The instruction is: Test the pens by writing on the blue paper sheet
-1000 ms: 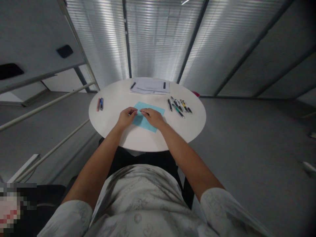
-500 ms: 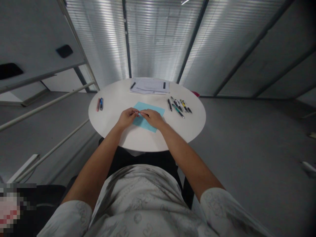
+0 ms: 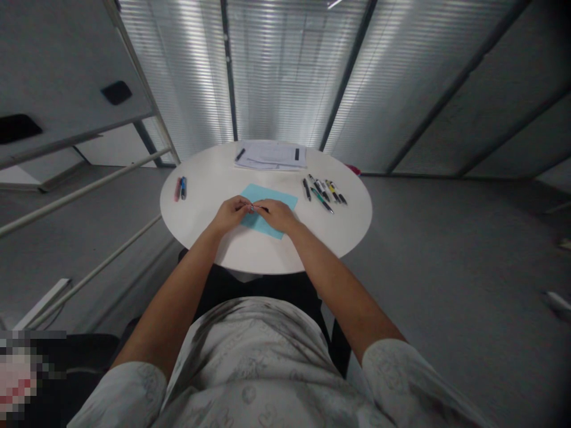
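Both hands meet over a light-blue sheet [image 3: 269, 191] on the round white table [image 3: 209, 172]. My left hand [image 3: 231, 213] is closed, its thumb and fingertips pinching one end of a slim dark pen [image 3: 252, 207]. From the other side my right hand [image 3: 276, 215] pinches the same pen, fingers pressed together. Only a small shiny piece of it shows between the fingertips; the rest is hidden by the hands, so I cannot tell whether it is in one piece.
Several pens [image 3: 321, 200] lie loosely at the table's right. At the left edge, a red pen [image 3: 177, 189] and a blue pen [image 3: 183, 188] lie side by side. A stack of papers [image 3: 270, 156] sits at the back. White rails [image 3: 89, 189] run along the left.
The hands have shifted very slightly at the fingertips, and a small shiny part of the pen now shows between them. Everything else stays where it was.
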The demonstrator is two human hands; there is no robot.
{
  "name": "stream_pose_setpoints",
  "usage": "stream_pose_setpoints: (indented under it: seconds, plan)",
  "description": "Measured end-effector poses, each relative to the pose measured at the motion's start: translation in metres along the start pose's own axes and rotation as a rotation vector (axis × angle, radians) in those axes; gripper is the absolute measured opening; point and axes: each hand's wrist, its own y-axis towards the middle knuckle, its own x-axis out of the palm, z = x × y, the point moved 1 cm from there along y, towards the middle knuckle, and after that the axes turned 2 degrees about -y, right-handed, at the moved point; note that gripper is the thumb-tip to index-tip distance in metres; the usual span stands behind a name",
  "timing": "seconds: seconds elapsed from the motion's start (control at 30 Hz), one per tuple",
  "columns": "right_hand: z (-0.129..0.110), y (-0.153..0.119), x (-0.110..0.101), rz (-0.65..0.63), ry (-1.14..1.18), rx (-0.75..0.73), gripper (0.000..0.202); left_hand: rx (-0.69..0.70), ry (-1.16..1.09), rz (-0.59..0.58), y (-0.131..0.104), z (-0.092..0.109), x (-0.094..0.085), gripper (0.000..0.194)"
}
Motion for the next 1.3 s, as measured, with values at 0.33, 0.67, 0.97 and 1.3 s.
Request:
stream_pose_setpoints:
  seconds: [0.33, 0.67, 0.97, 1.3]
  plan:
    - [-0.006, -0.001, -0.004, -0.018, 0.011, 0.063, 0.026, -0.024, 0.017, -0.005, -0.003, 0.008, 0.002, 0.029]
    - [0.003, 0.001, 0.004, 0.049, 0.057, 0.060, 0.023, -0.028, 0.115, -0.016, -0.002, 0.005, -0.001, 0.031]
    - [0.002, 0.002, 0.003, 0.087, 0.069, -0.060, 0.016, -0.022, 0.200, -0.031, -0.002, 0.000, -0.002, 0.032]
    - [0.002, 0.003, 0.003, 0.053, 0.041, -0.077, 0.011, -0.026, 0.271, -0.012, -0.001, -0.003, -0.004, 0.040]
